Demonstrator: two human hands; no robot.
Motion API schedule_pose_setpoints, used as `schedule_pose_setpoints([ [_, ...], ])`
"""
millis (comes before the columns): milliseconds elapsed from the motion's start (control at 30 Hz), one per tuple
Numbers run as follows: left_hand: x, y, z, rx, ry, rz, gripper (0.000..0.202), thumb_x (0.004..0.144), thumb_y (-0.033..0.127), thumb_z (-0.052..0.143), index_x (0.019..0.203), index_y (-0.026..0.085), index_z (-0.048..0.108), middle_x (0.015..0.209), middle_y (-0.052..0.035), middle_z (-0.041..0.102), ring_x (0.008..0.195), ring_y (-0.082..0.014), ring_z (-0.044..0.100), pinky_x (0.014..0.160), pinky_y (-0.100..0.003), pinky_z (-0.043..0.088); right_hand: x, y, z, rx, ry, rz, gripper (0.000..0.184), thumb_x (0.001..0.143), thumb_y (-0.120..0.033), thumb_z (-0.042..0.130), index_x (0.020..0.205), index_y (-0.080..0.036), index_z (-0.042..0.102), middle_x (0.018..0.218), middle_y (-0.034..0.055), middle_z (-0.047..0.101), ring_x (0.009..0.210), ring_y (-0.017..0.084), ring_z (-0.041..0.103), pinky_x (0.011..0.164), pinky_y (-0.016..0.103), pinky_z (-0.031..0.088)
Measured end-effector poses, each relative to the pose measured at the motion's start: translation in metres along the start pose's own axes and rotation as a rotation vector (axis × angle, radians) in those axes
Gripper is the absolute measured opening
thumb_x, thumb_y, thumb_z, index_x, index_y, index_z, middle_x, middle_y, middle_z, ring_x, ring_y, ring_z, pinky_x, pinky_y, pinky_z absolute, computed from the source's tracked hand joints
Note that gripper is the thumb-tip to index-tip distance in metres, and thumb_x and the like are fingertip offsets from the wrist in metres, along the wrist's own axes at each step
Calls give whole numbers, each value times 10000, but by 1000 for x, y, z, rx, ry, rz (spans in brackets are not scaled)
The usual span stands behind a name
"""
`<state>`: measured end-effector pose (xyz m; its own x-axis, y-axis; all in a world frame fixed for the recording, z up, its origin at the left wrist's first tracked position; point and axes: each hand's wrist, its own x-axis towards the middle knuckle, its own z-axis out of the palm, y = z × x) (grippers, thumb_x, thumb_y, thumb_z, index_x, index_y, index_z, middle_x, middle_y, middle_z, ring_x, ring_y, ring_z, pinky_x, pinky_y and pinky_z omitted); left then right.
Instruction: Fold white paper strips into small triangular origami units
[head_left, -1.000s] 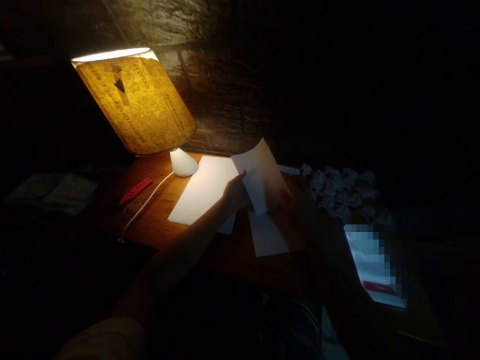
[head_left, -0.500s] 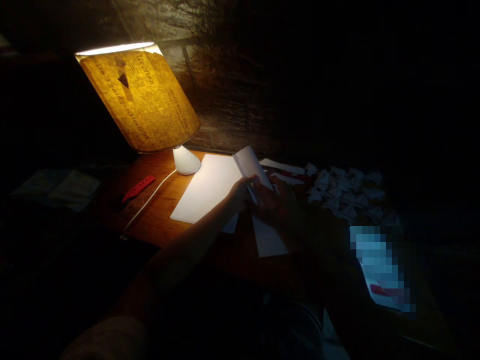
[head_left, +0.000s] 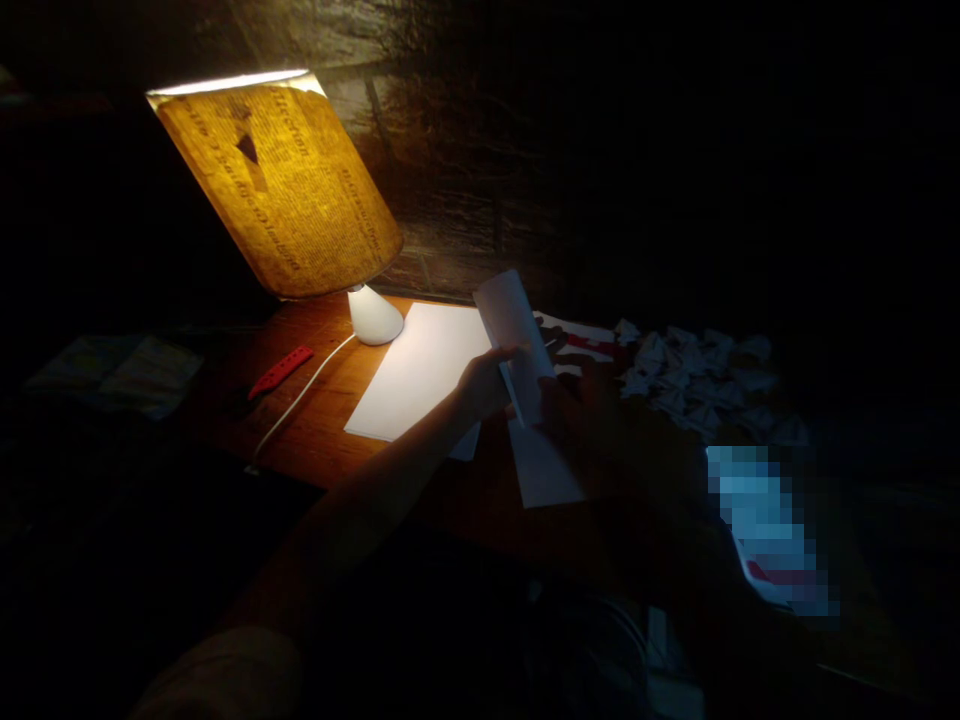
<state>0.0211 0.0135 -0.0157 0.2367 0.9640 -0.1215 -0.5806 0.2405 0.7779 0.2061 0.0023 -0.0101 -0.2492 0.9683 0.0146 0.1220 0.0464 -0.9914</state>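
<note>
A folded sheet of white paper (head_left: 517, 335) is raised a little above the desk, slanting, its upper end curved over. My left hand (head_left: 486, 380) grips its left edge, thumb on the near face. At its lower right edge my right hand (head_left: 574, 400) holds it too, mostly in shadow, with dark fingers showing behind the sheet. Under my left wrist lies a stack of white paper (head_left: 424, 370), lit by the lamp. Another white piece of paper (head_left: 544, 470) rests on the desk below the folded sheet.
A lit lamp with a newsprint shade (head_left: 285, 190) and white base (head_left: 375, 315) stands at the back left, its cord running forward. A red-handled cutter (head_left: 281, 372) lies beside it. Several folded paper pieces (head_left: 690, 370) are heaped at right, near a glowing blurred screen (head_left: 772, 530).
Both hands have lifted the folded sheet slightly and shifted it right, turning its face more toward me. My right hand has slid to its right edge. The view has moved slightly.
</note>
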Motion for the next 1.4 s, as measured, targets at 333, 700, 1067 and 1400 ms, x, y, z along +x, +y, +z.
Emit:
schedule_pose_setpoints([
  [333,-1,-6,6,-47,-10,-49,457,812,325,756,1223,135,699,1033,-147,807,1155,-355,747,1011,-475,573,1,6,2,61,-36,73,644,778,-543,813,1271,-270,501,816,15,755,735,265,747,659,424,607],
  [700,4,-12,-2,21,13,-7,514,806,368,805,1252,133,704,1007,-139,805,945,-309,772,856,-421,603,-9,-10,-1,-33,-158,52,666,719,-526,904,1229,-266,563,1002,79,803,825,312,792,675,453,657],
  [1067,0,-4,15,-102,-61,-19,570,911,342,694,1450,164,636,1243,-155,804,1269,-374,717,1087,-534,552,6,15,-7,-201,-151,-94,624,752,-544,847,1233,-236,598,1123,136,789,1113,395,754,952,581,620],
  [1400,7,-8,14,-127,33,103,498,926,349,722,1385,160,677,1279,-159,794,1381,-380,650,1170,-528,505,14,11,-17,-385,-79,-169,483,730,-423,840,1128,-203,676,1164,146,762,1100,369,722,949,525,603],
])
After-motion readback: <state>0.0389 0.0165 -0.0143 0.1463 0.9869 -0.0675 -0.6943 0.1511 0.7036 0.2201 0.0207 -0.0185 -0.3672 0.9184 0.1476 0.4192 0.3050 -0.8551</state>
